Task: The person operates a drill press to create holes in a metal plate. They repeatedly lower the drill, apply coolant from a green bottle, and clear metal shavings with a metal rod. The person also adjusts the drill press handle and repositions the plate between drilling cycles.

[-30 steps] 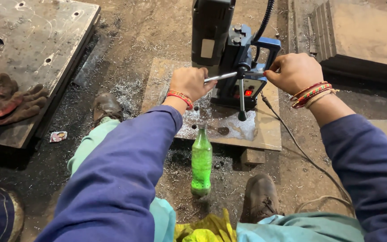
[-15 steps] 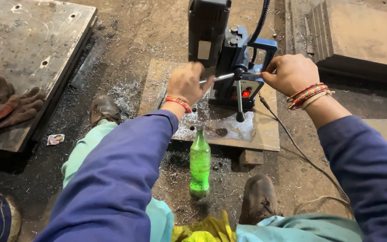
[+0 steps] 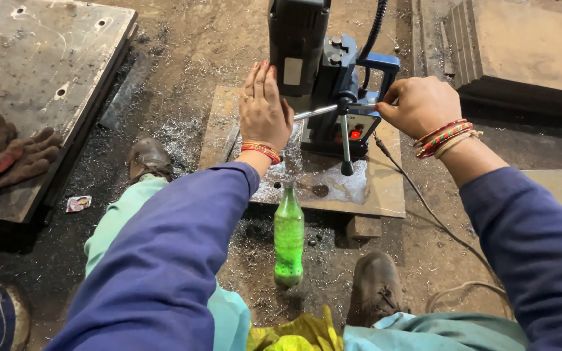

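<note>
Your left hand lies flat and released against the left side of the magnetic drill, which stands on a steel plate. Your right hand grasps its feed handle. A green bottle stands nearer, between your boots.

Your view is evenly lit by soft, diffuse light, bright enough to read the gritty floor without harsh shadows. Dark shade pools only under the plate edge and beneath the slab at left. You get a mild sheen on the wet plate and a bright glow through the green bottle. The red lamp on the drill blooms slightly. Your sleeves close to the lens look soft; the middle stays sharp, and the edges bend a little
</note>
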